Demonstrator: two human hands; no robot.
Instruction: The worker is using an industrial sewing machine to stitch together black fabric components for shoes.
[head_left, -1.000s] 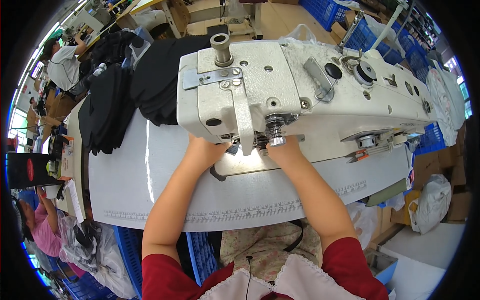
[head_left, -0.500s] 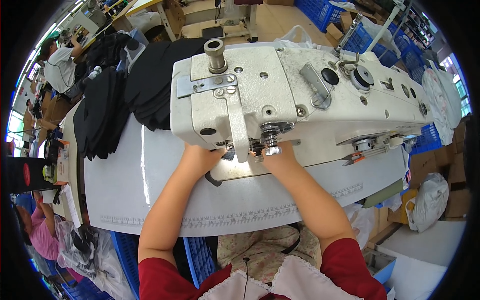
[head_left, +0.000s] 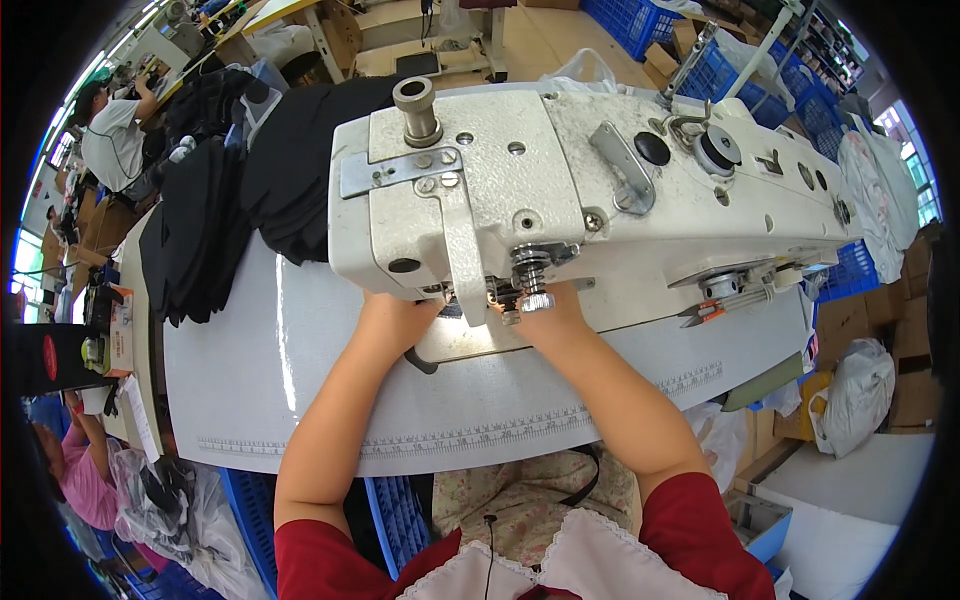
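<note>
A white industrial sewing machine [head_left: 480,210] fills the middle of the view, with my two hands under its head. My left hand [head_left: 396,318] rests on the bed to the left of the needle area, its fingers hidden behind the machine head. To the right of the needle area, below the tension knob [head_left: 535,300], lies my right hand [head_left: 556,316], whose fingers are likewise covered by the machine. A sliver of dark fabric [head_left: 452,311] shows between the hands near the presser foot. What each hand grips cannot be made out.
Stacks of black fabric pieces [head_left: 195,235] lie at the back left of the white table [head_left: 240,390]. A pair of orange-marked snips or tweezers [head_left: 703,316] lies under the machine arm. Blue crates [head_left: 400,520] stand below the table edge. Other people [head_left: 115,140] work at the left.
The whole view has shifted slightly left. Both hands stay under the machine head in nearly the same pose, and less of the dark fabric shows between them.
</note>
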